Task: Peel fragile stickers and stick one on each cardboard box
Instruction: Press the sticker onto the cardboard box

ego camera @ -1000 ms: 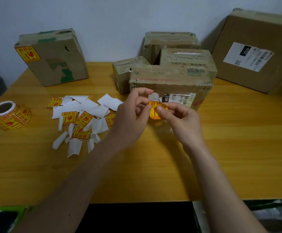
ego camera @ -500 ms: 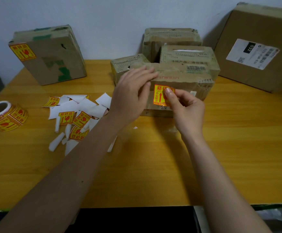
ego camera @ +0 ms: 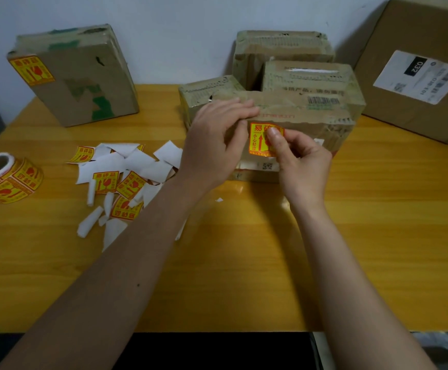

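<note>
Since half a second ago, both hands have settled against the nearest taped brown cardboard box (ego camera: 311, 121), where the yellow-and-red fragile sticker (ego camera: 259, 140) now lies on its front face. The right hand (ego camera: 301, 166) presses a fingertip on the sticker, other fingers curled; the left hand (ego camera: 217, 137) rests straight fingers along the box's top edge. Left of them, on the wooden surface (ego camera: 244, 249), lie white backing scraps (ego camera: 137, 166), loose stickers and a sticker roll (ego camera: 6, 177). Farther back, more boxes stand against the pale wall (ego camera: 177, 36), one already labelled (ego camera: 84, 76).
</note>
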